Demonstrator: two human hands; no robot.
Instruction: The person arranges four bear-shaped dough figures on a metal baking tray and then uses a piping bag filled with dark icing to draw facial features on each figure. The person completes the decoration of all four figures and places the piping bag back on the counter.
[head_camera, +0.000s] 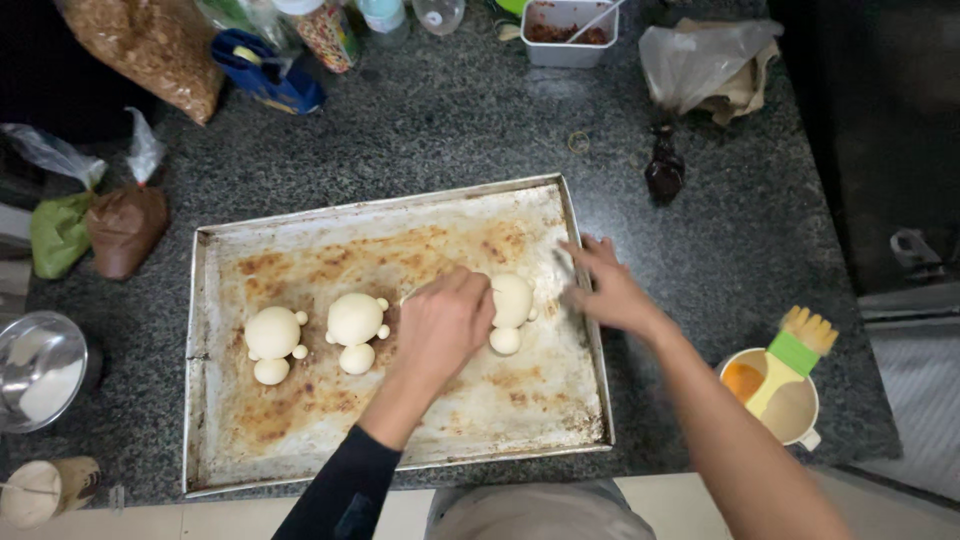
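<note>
Head view: a stained baking tray (300, 440) lay on the speckled desk (450, 120). Three pale dough figures sat across the tray's middle: the left dough figure (273, 340), the middle dough figure (356, 328) and the right dough figure (511, 308). The left hand (445, 325), its grip curled narrow, touched the right dough figure; whether it pinched anything could not be told. The right hand (605, 290) rested on the tray's right rim, fingers spread flat, holding nothing. Right of the tray stood a cup (790, 405) with a brush (795, 352) across it.
</note>
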